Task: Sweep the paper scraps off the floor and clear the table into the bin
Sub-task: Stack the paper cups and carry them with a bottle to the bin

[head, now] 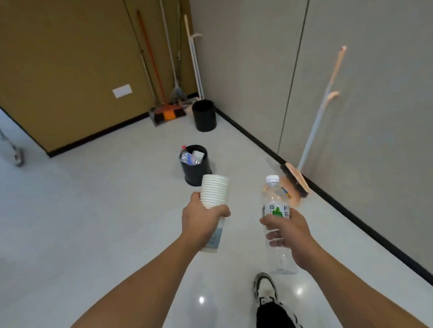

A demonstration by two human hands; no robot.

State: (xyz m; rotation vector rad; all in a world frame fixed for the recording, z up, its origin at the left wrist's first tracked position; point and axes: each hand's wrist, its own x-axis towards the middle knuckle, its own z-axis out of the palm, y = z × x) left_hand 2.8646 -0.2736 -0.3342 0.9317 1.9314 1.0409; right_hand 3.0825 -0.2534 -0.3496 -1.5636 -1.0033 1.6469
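So you're walking with both hands full: your left hand (pixel 202 218) is wrapping its fingers round a stack of white paper cups (pixel 215 190) plus a second clear bottle (pixel 214 238) poking out underneath, and your right hand (pixel 288 229) is gripping a capped water bottle (pixel 275 211) mid-body, held upright. The half-full black bin (pixel 196 165) is sitting on the floor just ahead, past the cups.

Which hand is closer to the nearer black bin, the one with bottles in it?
Left. The left hand, holding stacked white paper cups, is just below the black bin; the right hand is lower and further right.
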